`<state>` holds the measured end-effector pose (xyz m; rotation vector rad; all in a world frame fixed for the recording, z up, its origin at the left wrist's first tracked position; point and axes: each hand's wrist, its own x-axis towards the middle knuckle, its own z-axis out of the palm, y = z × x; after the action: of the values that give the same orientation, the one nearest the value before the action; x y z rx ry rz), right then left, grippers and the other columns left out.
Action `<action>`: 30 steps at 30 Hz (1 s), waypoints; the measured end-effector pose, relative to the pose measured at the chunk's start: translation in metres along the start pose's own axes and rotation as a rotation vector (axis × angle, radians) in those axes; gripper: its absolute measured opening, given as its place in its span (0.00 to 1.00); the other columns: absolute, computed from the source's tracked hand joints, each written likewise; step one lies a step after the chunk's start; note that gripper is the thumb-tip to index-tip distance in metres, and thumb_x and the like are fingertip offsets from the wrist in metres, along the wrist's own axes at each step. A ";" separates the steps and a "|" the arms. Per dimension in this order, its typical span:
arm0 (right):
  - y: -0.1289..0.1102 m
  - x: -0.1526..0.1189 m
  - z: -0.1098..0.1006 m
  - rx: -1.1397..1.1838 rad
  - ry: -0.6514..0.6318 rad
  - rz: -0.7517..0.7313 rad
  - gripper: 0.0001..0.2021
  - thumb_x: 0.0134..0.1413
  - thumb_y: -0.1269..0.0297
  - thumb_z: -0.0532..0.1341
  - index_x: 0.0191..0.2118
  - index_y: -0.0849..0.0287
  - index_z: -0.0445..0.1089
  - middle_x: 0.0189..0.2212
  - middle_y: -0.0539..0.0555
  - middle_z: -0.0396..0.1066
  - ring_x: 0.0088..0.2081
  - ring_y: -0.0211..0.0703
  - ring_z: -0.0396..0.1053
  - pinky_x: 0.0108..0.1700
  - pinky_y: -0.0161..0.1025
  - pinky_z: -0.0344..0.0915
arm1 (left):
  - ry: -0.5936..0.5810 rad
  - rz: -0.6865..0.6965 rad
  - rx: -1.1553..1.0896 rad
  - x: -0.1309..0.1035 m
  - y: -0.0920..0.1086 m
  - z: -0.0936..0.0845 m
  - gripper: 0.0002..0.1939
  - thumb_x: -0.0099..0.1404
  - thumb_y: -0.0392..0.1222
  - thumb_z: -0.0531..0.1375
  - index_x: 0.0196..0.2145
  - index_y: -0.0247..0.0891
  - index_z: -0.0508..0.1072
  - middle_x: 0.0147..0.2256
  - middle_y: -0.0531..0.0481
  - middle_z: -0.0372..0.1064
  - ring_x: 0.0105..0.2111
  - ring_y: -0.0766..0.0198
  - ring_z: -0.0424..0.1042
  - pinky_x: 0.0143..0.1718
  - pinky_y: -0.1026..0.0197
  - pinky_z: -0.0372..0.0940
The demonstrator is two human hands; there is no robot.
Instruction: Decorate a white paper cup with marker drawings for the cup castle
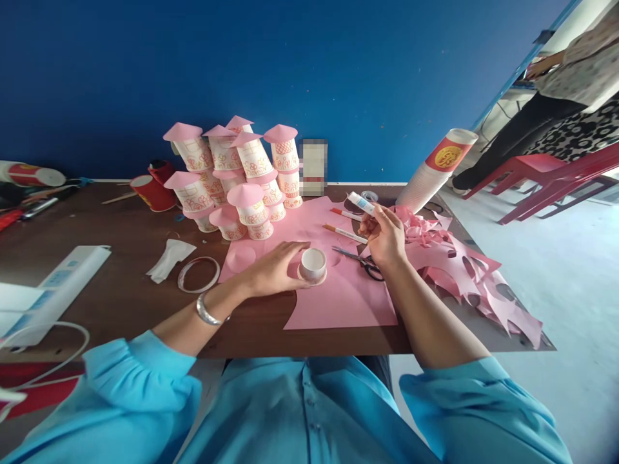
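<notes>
Fingers and thumb of my left hand are curved round a small white paper cup, which stands upside down over the pink paper. My right hand pinches a white and blue tube, raised above the paper. Under and beside that hand lie black scissors, an orange-capped marker and a red-capped marker. A cut pink circle rests left of my left hand.
Decorated cup towers with pink cone roofs stand at the back. A tall cup stack leans behind pink scraps on the right. Left are a tape ring, crumpled tissue and a power strip. A person is at far right.
</notes>
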<state>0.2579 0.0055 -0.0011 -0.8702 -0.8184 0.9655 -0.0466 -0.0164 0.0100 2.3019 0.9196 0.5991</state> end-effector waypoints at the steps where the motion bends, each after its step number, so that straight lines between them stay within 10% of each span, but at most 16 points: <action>1: 0.001 -0.002 0.002 -0.002 -0.018 0.011 0.22 0.50 0.43 0.78 0.38 0.54 0.77 0.27 0.46 0.74 0.24 0.35 0.69 0.26 0.34 0.69 | -0.053 0.008 -0.021 0.001 -0.005 -0.008 0.39 0.63 0.53 0.75 0.68 0.42 0.70 0.65 0.37 0.75 0.60 0.45 0.79 0.61 0.44 0.78; 6: 0.008 -0.016 0.014 -0.025 -0.125 0.080 0.22 0.52 0.42 0.77 0.40 0.54 0.77 0.25 0.45 0.73 0.23 0.35 0.67 0.27 0.35 0.67 | 0.017 0.023 0.068 0.015 -0.030 -0.019 0.18 0.72 0.35 0.61 0.58 0.41 0.75 0.58 0.41 0.78 0.56 0.52 0.80 0.57 0.47 0.78; 14: 0.003 -0.028 0.022 -0.071 -0.196 0.108 0.21 0.55 0.41 0.75 0.36 0.54 0.75 0.26 0.45 0.72 0.25 0.35 0.67 0.31 0.36 0.70 | 0.128 0.066 0.203 0.044 -0.038 0.008 0.09 0.75 0.39 0.60 0.49 0.39 0.78 0.46 0.41 0.80 0.46 0.52 0.81 0.51 0.47 0.76; 21: -0.001 -0.029 0.025 -0.144 -0.227 0.049 0.24 0.54 0.37 0.75 0.37 0.55 0.77 0.25 0.46 0.72 0.25 0.35 0.67 0.29 0.36 0.68 | 0.268 -0.253 -0.596 0.066 -0.020 0.022 0.24 0.60 0.59 0.73 0.44 0.38 0.80 0.42 0.45 0.83 0.40 0.57 0.81 0.42 0.54 0.79; 30: 0.001 -0.033 0.022 -0.358 -0.297 0.047 0.23 0.57 0.39 0.74 0.37 0.56 0.78 0.26 0.47 0.72 0.26 0.36 0.68 0.29 0.35 0.70 | 0.285 -0.292 -0.709 0.061 -0.024 0.034 0.30 0.52 0.62 0.78 0.43 0.37 0.82 0.40 0.45 0.83 0.39 0.58 0.80 0.42 0.55 0.76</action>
<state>0.2269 -0.0190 0.0015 -1.0693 -1.2566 1.0203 0.0025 0.0306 -0.0191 1.4483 0.9514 0.9553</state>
